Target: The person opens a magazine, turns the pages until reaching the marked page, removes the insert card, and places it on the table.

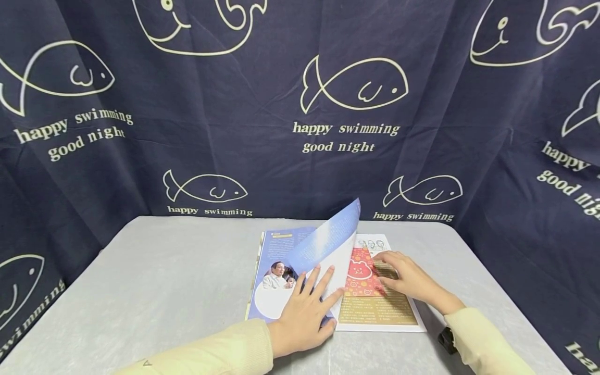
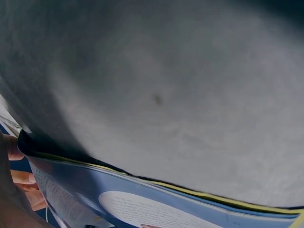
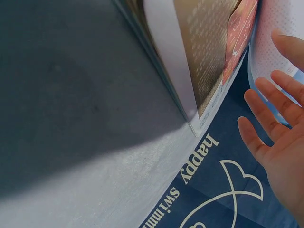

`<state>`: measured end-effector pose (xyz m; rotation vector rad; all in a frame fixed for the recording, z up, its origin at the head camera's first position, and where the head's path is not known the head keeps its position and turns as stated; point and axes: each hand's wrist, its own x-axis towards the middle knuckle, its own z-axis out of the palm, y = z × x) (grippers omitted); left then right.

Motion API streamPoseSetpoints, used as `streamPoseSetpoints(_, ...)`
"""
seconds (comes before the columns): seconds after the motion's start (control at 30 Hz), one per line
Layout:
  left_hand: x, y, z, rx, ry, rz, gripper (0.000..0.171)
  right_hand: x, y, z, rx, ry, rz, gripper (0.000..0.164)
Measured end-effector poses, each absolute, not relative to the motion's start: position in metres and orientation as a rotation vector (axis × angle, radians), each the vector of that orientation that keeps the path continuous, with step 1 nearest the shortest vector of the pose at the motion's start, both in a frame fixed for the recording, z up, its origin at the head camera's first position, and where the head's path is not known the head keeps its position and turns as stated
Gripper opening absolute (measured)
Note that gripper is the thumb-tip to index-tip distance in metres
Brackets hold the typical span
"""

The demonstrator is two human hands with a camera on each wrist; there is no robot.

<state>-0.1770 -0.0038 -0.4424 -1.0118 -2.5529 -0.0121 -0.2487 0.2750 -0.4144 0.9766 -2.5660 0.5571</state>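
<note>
An open magazine point(image 1: 384, 315) lies on the table, with one blue-and-white page point(image 1: 335, 242) lifted and curling up near the middle. On its brown right-hand page rests a red envelope point(image 1: 360, 278) with a white bear outline; the lifted page covers its left part. My left hand point(image 1: 304, 312) lies with spread fingers across the blue left page and the lifted page's lower part. Over the right page, beside the envelope's right edge, is my right hand point(image 1: 412, 278). In the right wrist view its fingers point(image 3: 260, 107) are apart with nothing between them.
The grey table point(image 1: 178, 281) extends around the magazine on both sides. A dark blue curtain point(image 1: 272, 156) with fish drawings and lettering hangs behind the table and at its sides. A small black device point(image 1: 447, 340) sits at my right wrist.
</note>
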Motion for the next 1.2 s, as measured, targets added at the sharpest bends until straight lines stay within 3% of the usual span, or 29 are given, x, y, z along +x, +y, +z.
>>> streamPoseSetpoints(0.57,-0.173,-0.008,-0.44,-0.955,-2.652,-0.005,0.062,-0.266,0.273,-0.414,0.878,-2.761,0.596,0.043)
streamPoseSetpoints(1.2,-0.175,-0.011,-0.442,-0.912,-2.701,0.02,0.062,-0.286,0.267,-0.425,0.965,-2.727,0.613,0.041)
